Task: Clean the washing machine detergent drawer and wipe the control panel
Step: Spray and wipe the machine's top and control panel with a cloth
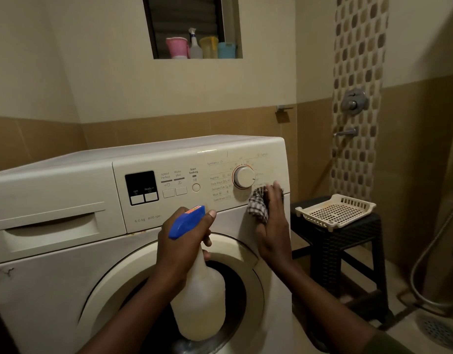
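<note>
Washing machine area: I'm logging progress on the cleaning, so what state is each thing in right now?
Detergent drawer: shut, flush with the front.
Door: closed.
Display: dark.
Program dial: untouched, cloth just below it.
Checked cloth: pressed on the panel's right end by the right hand.
Spray bottle: upright, gripped by the left hand.
Basket: empty, on the stool.
</note>
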Demonstrator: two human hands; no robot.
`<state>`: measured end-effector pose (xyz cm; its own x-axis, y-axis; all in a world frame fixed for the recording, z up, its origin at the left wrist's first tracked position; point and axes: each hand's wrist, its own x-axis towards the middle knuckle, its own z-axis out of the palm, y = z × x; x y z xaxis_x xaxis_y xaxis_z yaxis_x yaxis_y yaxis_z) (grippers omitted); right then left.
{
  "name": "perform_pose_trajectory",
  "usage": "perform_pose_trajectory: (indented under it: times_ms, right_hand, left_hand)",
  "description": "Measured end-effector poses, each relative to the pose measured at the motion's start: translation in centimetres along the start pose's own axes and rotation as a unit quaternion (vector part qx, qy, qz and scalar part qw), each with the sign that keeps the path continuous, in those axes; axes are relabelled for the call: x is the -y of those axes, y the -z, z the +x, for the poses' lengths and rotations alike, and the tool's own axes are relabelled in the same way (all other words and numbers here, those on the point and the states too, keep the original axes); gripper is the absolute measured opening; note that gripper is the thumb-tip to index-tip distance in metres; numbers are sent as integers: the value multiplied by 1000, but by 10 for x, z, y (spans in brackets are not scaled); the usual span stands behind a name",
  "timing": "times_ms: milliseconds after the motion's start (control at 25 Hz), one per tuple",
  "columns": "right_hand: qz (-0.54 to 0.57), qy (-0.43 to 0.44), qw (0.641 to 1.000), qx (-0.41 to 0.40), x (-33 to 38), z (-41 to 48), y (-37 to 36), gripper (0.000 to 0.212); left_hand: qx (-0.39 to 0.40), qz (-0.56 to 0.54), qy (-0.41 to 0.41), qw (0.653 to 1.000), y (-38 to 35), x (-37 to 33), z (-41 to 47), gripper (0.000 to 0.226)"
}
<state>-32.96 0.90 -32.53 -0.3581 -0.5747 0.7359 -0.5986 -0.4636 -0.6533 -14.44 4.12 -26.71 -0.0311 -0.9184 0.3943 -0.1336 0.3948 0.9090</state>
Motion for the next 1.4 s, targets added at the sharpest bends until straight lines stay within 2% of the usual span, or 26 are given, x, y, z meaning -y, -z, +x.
perform_pose_trajectory:
  times_ms: [120, 240, 360, 440, 560, 680, 840, 920, 1000, 1120, 1200, 1280, 1320, 1400]
  right_hand:
    - [100, -119, 979, -130, 31, 13, -18, 45]
    - [33, -127, 976, -171, 55, 16, -47, 30]
    - [3, -56, 992, -111, 65, 3, -62, 29]
    - [6, -47, 993, -110, 59, 2, -54, 32]
    - [-3, -117, 976, -186, 44, 11, -38, 28]
    - [71, -154, 963, -211, 43, 15, -34, 29]
    - [114, -212, 941, -239, 52, 28, -27, 31]
    - [111, -185, 950, -227, 56, 46, -19, 26]
    - [64, -119, 971, -196, 57, 63, -10, 20]
    - [-19, 25, 996, -85, 58, 82, 8, 23]
    - [-85, 125, 988, 13, 64, 90, 16, 27]
    - [-129, 188, 972, 57, 67, 91, 17, 27]
    - [-123, 185, 974, 47, 64, 88, 15, 28]
    - [-49, 86, 994, -44, 53, 77, 6, 27]
  left_hand:
    - [2, -2, 6, 1000, 1, -1, -2, 32]
    - [3, -7, -3, 1000, 4, -6, 0, 31]
    - [3, -21, -12, 1000, 8, -8, -1, 31]
    - [7, -24, -11, 1000, 10, -10, -3, 32]
    - [11, -14, -9, 1000, 13, -11, -4, 32]
    - [5, 3, -10, 1000, 15, -12, -2, 31]
    - [-2, 9, -14, 1000, 18, -11, 2, 30]
    - [3, 8, -12, 1000, 17, -9, 3, 32]
    - [7, 8, -8, 1000, 14, -6, 3, 34]
    - [13, -2, -3, 1000, 7, -3, 0, 35]
    - [18, -5, -7, 1000, 0, 0, -1, 37]
    - [22, -1, -9, 1000, -6, 1, -2, 36]
    - [22, 3, -10, 1000, -8, 0, -2, 36]
    - [20, 5, -11, 1000, -9, -1, -2, 35]
